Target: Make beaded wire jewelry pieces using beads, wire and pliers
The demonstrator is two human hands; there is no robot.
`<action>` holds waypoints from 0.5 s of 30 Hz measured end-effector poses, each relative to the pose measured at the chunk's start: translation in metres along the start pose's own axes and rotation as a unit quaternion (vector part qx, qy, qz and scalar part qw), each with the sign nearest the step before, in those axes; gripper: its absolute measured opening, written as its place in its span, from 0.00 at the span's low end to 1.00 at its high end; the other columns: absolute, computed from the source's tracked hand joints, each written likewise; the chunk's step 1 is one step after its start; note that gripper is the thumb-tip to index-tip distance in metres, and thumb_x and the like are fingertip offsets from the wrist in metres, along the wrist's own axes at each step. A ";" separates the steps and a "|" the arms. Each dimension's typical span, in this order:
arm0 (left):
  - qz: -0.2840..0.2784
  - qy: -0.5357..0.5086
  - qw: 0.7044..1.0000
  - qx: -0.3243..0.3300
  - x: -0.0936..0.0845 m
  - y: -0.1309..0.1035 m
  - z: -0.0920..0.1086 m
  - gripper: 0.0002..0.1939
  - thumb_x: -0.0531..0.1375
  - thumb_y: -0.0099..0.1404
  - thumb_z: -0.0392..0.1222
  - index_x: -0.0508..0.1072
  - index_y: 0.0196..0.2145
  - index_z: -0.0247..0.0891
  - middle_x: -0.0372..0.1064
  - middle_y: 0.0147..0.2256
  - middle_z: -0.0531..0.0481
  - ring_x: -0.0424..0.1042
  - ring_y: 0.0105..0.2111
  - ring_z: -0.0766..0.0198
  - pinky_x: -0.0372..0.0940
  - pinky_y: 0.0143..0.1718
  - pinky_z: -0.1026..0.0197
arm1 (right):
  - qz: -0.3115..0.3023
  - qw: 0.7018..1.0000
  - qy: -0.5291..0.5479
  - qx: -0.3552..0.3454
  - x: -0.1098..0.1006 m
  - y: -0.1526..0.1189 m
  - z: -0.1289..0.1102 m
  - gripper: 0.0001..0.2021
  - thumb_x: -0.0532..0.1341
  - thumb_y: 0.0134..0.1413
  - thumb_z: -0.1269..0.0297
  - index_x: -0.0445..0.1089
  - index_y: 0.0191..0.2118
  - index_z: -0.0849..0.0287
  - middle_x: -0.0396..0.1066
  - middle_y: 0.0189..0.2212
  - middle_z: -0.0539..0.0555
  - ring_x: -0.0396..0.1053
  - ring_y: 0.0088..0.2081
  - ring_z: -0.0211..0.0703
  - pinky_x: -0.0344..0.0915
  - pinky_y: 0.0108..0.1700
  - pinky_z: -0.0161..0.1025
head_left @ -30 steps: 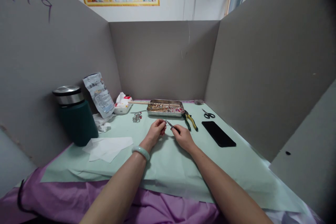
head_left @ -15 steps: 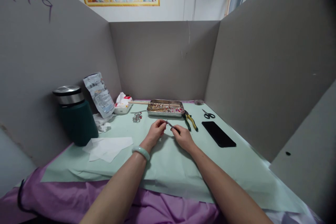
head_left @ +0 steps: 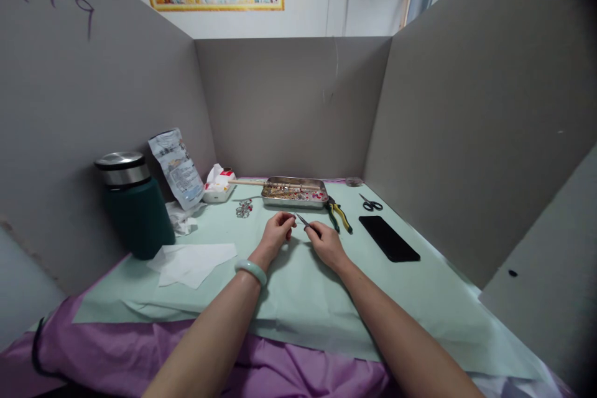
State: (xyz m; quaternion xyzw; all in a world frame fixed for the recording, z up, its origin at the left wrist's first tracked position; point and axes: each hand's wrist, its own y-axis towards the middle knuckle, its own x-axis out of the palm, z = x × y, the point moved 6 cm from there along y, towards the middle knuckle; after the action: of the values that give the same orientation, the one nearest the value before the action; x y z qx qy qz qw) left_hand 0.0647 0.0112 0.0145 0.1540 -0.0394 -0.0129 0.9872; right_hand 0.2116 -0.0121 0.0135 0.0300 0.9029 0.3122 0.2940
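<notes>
My left hand [head_left: 278, 230], with a pale green bangle [head_left: 250, 272] on the wrist, is pinched around something too small to make out. Close on its right, my right hand [head_left: 325, 244] grips a slim pointed metal tool [head_left: 305, 223] with dark handles, its tip directed at the left fingertips. Both hands are just in front of a metal tray [head_left: 295, 203] holding gold-coloured and red small pieces. A small heap of silvery chain-like pieces [head_left: 244, 208] lies left of the tray.
Yellow-green pliers [head_left: 340, 215], black scissors [head_left: 370, 203] and a black phone-like slab [head_left: 388, 239] lie on the right. A green flask [head_left: 137, 214], silvery pouch [head_left: 177, 168], white box [head_left: 218, 194] and white paper sheets [head_left: 193, 263] are on the left. Grey partitions [head_left: 293, 106] enclose the table.
The tool tip has drawn slightly away from the left fingertips, leaving a small gap. Both hands otherwise stay almost in place.
</notes>
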 end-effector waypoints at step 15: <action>0.000 -0.016 1.000 -0.002 -0.001 0.001 -0.005 0.11 0.64 0.50 0.42 0.65 0.28 0.37 0.59 0.16 0.60 0.56 0.14 0.73 0.52 0.14 0.69 | -0.004 1.000 -0.020 -0.016 0.003 -0.001 -0.001 0.10 0.53 0.56 0.64 0.71 0.33 0.57 0.71 0.30 0.53 0.67 0.33 0.43 0.59 0.36 0.35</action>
State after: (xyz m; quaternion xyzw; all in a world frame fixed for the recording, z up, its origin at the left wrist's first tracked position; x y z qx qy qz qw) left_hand 0.0642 0.0134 0.0103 0.1516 -0.0552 -0.0153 0.9868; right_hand 0.2091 -0.0125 0.0118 0.0284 0.8918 0.3247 0.3137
